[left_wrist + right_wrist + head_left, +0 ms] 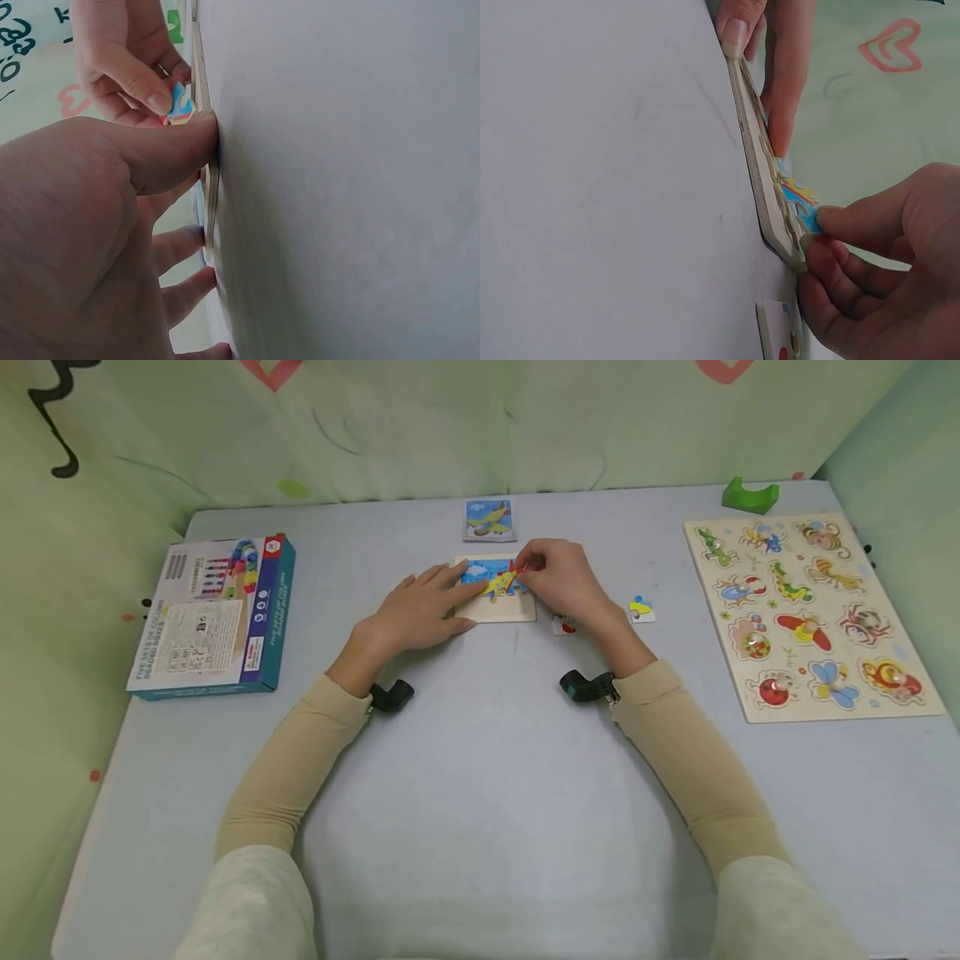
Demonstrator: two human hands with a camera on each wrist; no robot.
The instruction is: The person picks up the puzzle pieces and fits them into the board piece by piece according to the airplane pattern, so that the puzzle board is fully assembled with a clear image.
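A small wooden tray puzzle (498,612) lies on the table, its upper part filled with blue and yellow airplane pieces. My left hand (420,610) rests along its left side with fingers spread, the thumb on the near edge. Over the right end of the tray, my right hand (562,578) pinches a blue, yellow and red puzzle piece (808,217) between thumb and fingers, tilted up from the tray. One loose piece (564,625) with red on it lies partly hidden below my right wrist. Another loose piece (641,608), yellow and blue, sits farther right.
Behind the tray lies a small airplane picture (490,518). A bead-set box (202,627) is at the left. On the right lies a large wooden insect peg board (813,618), with a green curved block (750,496) behind it. Fabric walls stand behind and beside the table.
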